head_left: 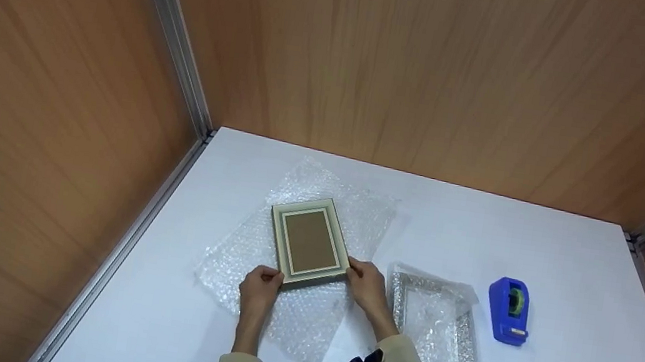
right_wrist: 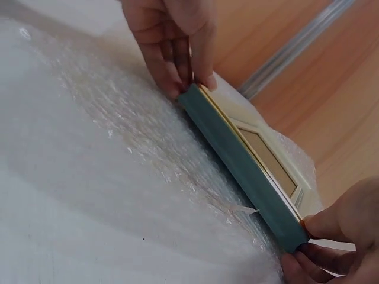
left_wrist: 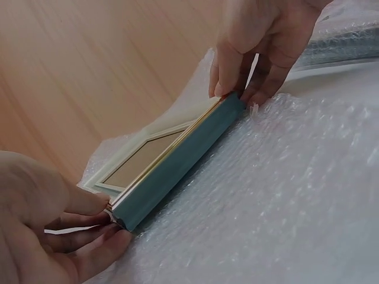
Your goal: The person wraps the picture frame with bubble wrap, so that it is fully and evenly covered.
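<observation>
A picture frame (head_left: 339, 234) with a cream-and-green border and a brown centre lies over a sheet of bubble wrap (head_left: 302, 323), turned at an angle to it. My left hand (head_left: 259, 291) pinches its near left corner, thumb on top and fingers beneath. At the near right corner, my right hand (head_left: 368, 285) grips it the same way. Both wrist views show the frame's blue-green side (left_wrist: 183, 160) facing me, its near edge close over the bubble wrap (right_wrist: 136, 130).
Right of my right hand lies another frame wrapped in bubble wrap (head_left: 460, 326), partly under my right sleeve. A blue tape dispenser (head_left: 508, 314) with green tape stands farther right. Wooden panels (head_left: 413, 74) wall the white table (head_left: 584, 293) at the back and sides.
</observation>
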Motion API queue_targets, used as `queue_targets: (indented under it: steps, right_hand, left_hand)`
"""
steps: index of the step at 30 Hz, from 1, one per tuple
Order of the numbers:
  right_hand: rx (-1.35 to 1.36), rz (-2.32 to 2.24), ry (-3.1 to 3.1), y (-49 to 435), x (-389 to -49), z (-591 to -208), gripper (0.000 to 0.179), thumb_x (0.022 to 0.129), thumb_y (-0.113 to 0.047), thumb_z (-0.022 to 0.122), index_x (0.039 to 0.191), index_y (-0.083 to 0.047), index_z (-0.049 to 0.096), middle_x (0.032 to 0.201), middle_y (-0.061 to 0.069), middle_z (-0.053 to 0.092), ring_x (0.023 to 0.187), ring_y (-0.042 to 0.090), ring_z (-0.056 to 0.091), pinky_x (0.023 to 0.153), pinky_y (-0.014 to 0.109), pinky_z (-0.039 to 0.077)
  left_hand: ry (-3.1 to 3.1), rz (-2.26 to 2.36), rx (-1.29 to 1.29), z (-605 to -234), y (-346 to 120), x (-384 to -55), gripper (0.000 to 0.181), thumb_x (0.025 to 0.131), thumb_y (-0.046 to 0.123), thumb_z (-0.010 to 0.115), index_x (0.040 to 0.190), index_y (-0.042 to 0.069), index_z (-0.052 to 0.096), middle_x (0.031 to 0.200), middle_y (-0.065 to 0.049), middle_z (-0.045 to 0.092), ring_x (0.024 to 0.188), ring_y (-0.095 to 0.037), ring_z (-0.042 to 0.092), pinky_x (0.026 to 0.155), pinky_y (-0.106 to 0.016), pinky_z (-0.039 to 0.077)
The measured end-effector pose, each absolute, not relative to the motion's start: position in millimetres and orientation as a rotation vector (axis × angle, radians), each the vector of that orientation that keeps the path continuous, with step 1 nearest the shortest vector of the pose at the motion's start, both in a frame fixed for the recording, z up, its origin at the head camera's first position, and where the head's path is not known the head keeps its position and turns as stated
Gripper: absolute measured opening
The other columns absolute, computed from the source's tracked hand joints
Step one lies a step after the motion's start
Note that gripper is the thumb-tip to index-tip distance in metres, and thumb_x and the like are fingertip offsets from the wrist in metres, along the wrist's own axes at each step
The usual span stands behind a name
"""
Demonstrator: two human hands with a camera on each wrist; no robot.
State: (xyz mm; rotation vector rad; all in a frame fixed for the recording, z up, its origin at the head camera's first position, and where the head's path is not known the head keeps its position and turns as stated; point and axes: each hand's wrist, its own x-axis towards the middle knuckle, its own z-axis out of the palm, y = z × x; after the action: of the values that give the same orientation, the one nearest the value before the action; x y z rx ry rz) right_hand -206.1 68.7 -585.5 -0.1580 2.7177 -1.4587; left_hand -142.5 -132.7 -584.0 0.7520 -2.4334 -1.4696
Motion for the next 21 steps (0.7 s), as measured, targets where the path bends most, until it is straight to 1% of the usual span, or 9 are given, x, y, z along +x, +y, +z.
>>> queue_targets:
  steps: [4,7,11,15,18,21]
  right_hand:
    - [-0.211,-1.423,2.76,68.5,-206.9,-587.2,0.03,0.089,-0.008,0.057,0.118,-0.001,0.061,0.102,0.019,0.063,0.099,0.034,0.058,0.086,0.046,0.046]
    - [-0.204,-1.407,2.745,67.8,-207.5,-587.6,0.031,0.09,-0.009,0.057,0.12,-0.002,0.06,0.1,0.016,0.062,0.097,0.031,0.058,0.084,0.044,0.047]
    - [-0.18,-1.398,2.715,68.1,-208.4,-588.9,0.032,0.091,-0.01,0.056,0.122,-0.002,0.059,0.1,0.013,0.061,0.095,0.028,0.057,0.082,0.041,0.048]
    - [-0.161,-1.405,2.673,70.0,-208.8,-584.6,0.033,0.09,-0.011,0.057,0.121,-0.001,0.059,0.102,0.012,0.062,0.097,0.027,0.057,0.084,0.041,0.048]
    - [-0.087,-1.418,2.643,72.8,-211.5,-577.6,0.031,0.09,-0.015,0.057,0.119,-0.003,0.06,0.104,0.01,0.063,0.099,0.026,0.058,0.085,0.041,0.047]
    - [0.032,-1.504,2.632,77.1,-220.0,-569.2,0.029,0.091,-0.015,0.057,0.117,-0.004,0.061,0.105,0.01,0.064,0.101,0.026,0.058,0.086,0.039,0.048]
  left_hand:
    - [-2.466,-1.51,0.751,-584.7,-136.4,-144.9,0.023,0.083,0.015,0.066,0.101,0.002,0.067,0.088,-0.009,0.069,0.083,-0.022,0.065,0.075,-0.038,0.05]
    - [-2.473,-1.545,0.731,-585.0,-138.0,-145.8,0.028,0.084,0.015,0.066,0.108,0.0,0.066,0.091,-0.011,0.069,0.084,-0.023,0.066,0.077,-0.037,0.051]
    - [-2.486,-1.581,0.735,-583.1,-140.1,-146.6,0.03,0.084,0.015,0.065,0.109,-0.002,0.065,0.09,-0.012,0.068,0.082,-0.022,0.064,0.072,-0.034,0.051]
    - [-2.487,-1.646,0.753,-581.3,-142.1,-147.4,0.03,0.084,0.016,0.065,0.108,-0.002,0.065,0.089,-0.011,0.068,0.078,-0.019,0.063,0.068,-0.03,0.051]
    - [-2.47,-1.718,0.756,-580.6,-143.0,-147.6,0.03,0.085,0.014,0.064,0.109,-0.003,0.064,0.089,-0.011,0.068,0.074,-0.017,0.064,0.065,-0.027,0.052]
    - [-2.448,-1.789,0.76,-580.2,-143.4,-148.1,0.031,0.085,0.013,0.064,0.111,-0.004,0.062,0.09,-0.011,0.067,0.074,-0.017,0.064,0.064,-0.026,0.053]
